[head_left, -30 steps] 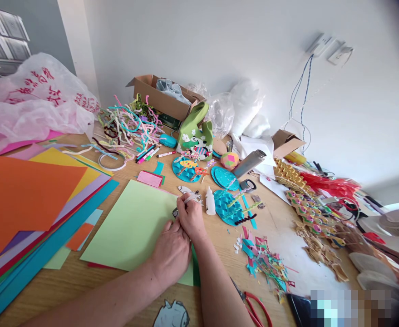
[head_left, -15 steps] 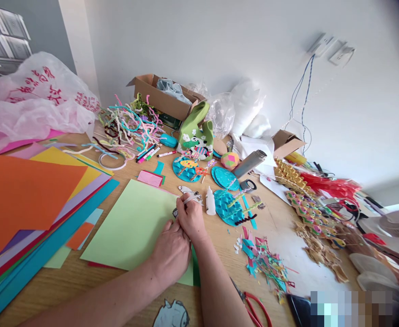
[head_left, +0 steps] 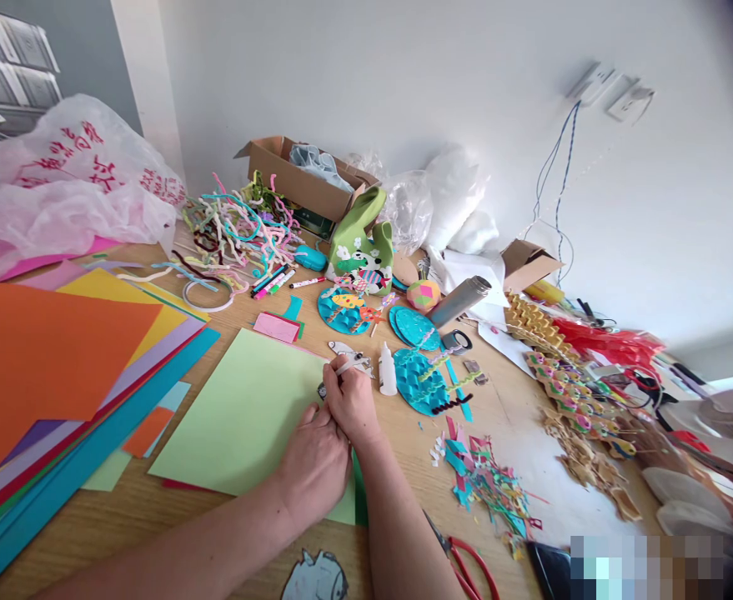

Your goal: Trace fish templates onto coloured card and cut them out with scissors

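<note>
My right hand (head_left: 350, 402) is closed around a white pen (head_left: 348, 365), with its tip pointing down to the left. Close under that tip, a small grey fish drawing (head_left: 322, 390) shows in part on the light green paper (head_left: 234, 417). Lying on the same sheet, my left hand (head_left: 317, 460) presses against the right one, its fingers laid out and partly covered. Just beyond the hands are fish cutouts (head_left: 339, 347) and a white glue bottle (head_left: 387, 371). A larger grey fish cutout (head_left: 316, 577) lies near the front edge of view.
Stacked colored paper (head_left: 59, 350) covers the left side. Red-handled scissors (head_left: 466, 567) and paper scraps (head_left: 491, 479) lie to the right. Behind stand a green felt bag (head_left: 359, 242), pipe cleaners (head_left: 234, 225), blue discs (head_left: 419, 379), a metal flask (head_left: 463, 300) and a cardboard box (head_left: 303, 179).
The view has shifted very slightly. Both hands and the pen keep almost the same place on the paper.
</note>
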{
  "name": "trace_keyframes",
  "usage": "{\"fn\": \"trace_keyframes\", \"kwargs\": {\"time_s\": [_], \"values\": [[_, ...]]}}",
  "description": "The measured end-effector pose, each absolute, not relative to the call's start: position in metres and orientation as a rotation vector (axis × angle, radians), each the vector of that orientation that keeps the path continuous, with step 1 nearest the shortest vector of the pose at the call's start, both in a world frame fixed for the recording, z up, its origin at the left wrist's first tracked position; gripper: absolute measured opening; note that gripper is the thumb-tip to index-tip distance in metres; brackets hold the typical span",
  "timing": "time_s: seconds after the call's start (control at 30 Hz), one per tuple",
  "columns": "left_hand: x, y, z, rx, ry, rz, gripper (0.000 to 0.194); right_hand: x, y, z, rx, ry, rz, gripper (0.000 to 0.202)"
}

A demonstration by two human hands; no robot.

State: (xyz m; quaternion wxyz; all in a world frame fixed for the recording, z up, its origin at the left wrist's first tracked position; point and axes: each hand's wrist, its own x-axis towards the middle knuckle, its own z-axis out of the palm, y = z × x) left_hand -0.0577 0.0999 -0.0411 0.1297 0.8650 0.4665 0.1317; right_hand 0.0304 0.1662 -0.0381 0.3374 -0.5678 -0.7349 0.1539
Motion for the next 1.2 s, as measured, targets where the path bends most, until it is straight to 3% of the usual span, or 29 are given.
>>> {"fn": "trace_keyframes", "kwargs": {"time_s": [1.2], "values": [[-0.0574, 0.1001, -0.0398, 2.52, 1.358, 0.376, 0.036, 0.0307, 0.1647, -0.0389, -1.476, -1.882, 0.481, 0.024]]}}
